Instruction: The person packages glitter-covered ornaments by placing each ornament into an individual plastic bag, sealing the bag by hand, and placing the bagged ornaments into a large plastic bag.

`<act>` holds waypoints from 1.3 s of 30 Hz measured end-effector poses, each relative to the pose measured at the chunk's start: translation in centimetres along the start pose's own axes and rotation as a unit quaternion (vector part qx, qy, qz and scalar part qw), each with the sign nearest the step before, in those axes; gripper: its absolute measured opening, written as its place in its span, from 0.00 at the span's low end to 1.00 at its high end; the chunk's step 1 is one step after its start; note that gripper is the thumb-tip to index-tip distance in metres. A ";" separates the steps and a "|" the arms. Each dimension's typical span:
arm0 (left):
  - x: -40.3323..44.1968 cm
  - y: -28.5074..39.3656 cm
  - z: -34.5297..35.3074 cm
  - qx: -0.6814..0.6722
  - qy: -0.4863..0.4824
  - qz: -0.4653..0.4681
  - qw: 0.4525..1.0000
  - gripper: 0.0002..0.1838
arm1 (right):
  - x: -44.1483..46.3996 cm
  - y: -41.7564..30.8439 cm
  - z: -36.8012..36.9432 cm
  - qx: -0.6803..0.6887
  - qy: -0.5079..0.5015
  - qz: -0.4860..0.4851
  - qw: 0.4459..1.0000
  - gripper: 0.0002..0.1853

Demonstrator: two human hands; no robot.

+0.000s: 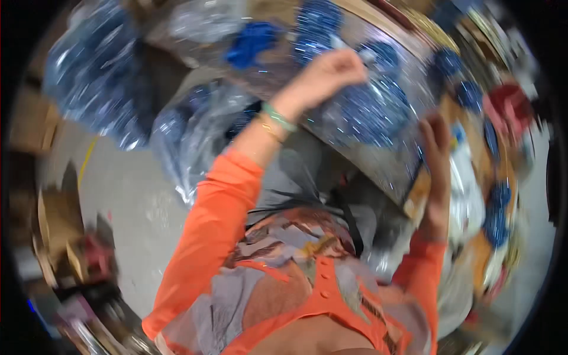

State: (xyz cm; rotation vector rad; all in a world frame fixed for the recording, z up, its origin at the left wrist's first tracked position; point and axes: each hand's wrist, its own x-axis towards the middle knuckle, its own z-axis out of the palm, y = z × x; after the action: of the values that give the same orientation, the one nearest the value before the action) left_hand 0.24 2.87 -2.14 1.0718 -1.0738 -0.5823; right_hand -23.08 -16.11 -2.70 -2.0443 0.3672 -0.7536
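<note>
A round heap of shiny blue tinsel (376,112) lies on the worktable (378,163) in front of me. Above its far side is my left hand (340,68), its fingers curled closed. A small whitish piece (367,57) shows just beyond the knuckles; whether the fingers grip it is unclear. To the right of the heap my right hand (436,139) is raised, blurred, with its fingers bent in. Anything it pinches is too small or smeared to make out. More blue tinsel (316,29) lies bundled at the table's far side.
Large clear bags of blue tinsel (97,77) stand to the left, with a smaller bag (198,127) by the table edge. A bright blue bundle (253,44) sits at the back. On the right are a white package (464,195), small blue bundles (498,213) and a red item (507,109).
</note>
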 end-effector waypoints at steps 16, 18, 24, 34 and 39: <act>2.5 0.5 -1.2 0.302 -0.186 0.045 0.934 0.11 | 2.4 -1.5 -2.8 -0.003 -0.086 -0.072 0.994 0.04; 2.3 0.0 -1.1 0.363 -0.223 0.058 0.903 0.12 | 1.8 -1.2 -2.4 -0.027 -0.100 -0.073 0.992 0.05; 1.4 -1.0 2.3 0.427 -0.278 0.168 0.844 0.17 | 0.9 -2.5 -0.6 -0.093 -0.165 -0.109 0.976 0.10; 2.2 -0.1 5.9 0.261 -0.345 0.050 0.900 0.11 | 1.6 -3.7 -1.5 -0.105 -0.300 -0.083 0.945 0.10; 2.4 0.4 4.3 0.319 -0.398 0.036 0.860 0.11 | 2.0 -3.9 -2.5 -0.230 -0.461 0.029 0.857 0.09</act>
State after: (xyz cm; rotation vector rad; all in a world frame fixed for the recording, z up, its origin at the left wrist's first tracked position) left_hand -2.73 -0.68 -0.45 1.3836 -2.1325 -0.6400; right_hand -23.20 -16.61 2.34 -2.5506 0.0371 0.4492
